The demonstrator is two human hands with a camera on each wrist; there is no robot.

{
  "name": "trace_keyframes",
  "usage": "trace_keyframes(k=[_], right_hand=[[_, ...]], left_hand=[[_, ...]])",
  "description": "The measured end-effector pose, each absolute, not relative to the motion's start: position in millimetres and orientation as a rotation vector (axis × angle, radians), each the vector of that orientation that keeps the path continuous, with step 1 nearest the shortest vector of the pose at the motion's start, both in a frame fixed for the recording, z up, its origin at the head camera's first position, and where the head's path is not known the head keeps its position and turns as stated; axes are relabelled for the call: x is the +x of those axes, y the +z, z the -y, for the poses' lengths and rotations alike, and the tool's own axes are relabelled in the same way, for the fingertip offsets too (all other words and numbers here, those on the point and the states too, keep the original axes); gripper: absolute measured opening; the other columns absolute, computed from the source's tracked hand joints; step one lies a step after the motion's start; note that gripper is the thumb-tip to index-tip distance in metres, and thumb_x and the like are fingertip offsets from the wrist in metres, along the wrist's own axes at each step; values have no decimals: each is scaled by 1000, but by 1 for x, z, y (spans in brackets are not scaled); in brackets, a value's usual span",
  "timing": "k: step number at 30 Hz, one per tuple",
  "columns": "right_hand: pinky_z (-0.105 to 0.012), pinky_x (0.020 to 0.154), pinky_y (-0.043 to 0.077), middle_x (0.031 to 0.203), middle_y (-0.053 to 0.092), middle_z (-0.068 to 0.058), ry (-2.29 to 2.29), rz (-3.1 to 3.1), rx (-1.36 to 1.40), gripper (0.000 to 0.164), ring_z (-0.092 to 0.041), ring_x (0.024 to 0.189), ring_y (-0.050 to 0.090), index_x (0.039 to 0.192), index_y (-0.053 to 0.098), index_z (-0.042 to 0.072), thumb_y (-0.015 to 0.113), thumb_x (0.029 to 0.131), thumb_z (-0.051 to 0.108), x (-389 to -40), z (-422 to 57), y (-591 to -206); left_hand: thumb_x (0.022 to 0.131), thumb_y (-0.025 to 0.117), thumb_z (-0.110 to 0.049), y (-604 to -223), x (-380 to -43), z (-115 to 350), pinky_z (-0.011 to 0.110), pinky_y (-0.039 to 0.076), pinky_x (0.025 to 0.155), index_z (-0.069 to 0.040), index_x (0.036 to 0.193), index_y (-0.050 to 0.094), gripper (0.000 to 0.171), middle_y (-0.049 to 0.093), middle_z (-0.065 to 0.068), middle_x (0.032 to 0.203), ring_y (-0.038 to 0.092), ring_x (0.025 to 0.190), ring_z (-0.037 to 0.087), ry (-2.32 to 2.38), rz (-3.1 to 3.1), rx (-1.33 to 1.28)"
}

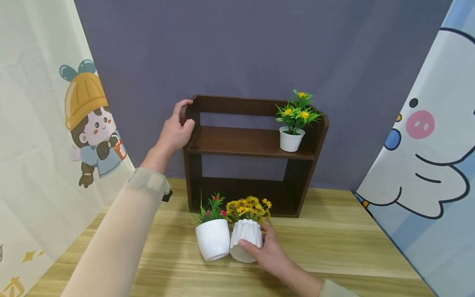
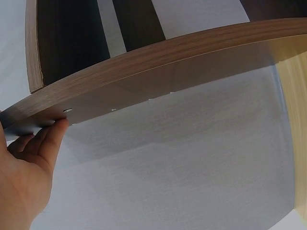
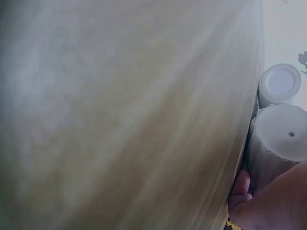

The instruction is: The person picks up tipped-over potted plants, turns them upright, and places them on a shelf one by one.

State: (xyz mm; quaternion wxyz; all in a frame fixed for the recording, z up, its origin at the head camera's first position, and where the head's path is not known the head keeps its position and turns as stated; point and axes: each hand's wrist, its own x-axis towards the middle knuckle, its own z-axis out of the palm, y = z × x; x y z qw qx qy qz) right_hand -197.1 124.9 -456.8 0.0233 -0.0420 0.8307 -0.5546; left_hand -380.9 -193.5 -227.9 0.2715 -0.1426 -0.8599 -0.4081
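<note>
My left hand (image 1: 177,131) grips the upper left side panel of a dark brown two-tier shelf (image 1: 252,140), thumb on the inner side. In the left wrist view, the fingers of that hand (image 2: 31,175) lie against the panel's outer face. Lower down, my right hand (image 1: 272,253) holds a white ribbed flowerpot (image 1: 245,237) with yellow flowers (image 1: 249,207), its thumb across the front. This pot leans with its base toward me; the right wrist view shows the round base (image 3: 283,132). Right beside it, a smooth white pot (image 1: 213,239) with pink flowers tilts too.
On the upper tier, at the right end, stands a small white pot (image 1: 291,140) with yellow-flowered greenery. The shelf stands at the back of a wood-grain table (image 1: 334,239), before a grey-blue cloth (image 1: 237,45). Printed cartoon curtains (image 1: 33,136) hang at both sides.
</note>
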Motion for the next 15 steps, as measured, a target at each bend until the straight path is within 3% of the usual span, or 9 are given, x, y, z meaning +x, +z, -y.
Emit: trace_keyframes(k=[6, 15], right_hand=[[-56, 104, 60, 142, 59, -33, -1720, -2540, -131, 110, -40, 125, 67, 162, 24, -13, 86, 93, 45, -198, -126, -455], [-60, 107, 57, 144, 56, -33, -1696, -2545, -95, 111, -40, 125, 66, 160, 25, -13, 89, 89, 42, -202, -127, -455]], left_hand=[[103, 45, -28, -228, -381, 193, 40, 44, 59, -46, 163, 35, 63, 52, 10, 76, 49, 63, 27, -1101, 2304, -394], [103, 45, -29, -228, -380, 193, 39, 42, 56, -47, 162, 35, 63, 47, 5, 69, 45, 58, 24, -1105, 2311, -389]])
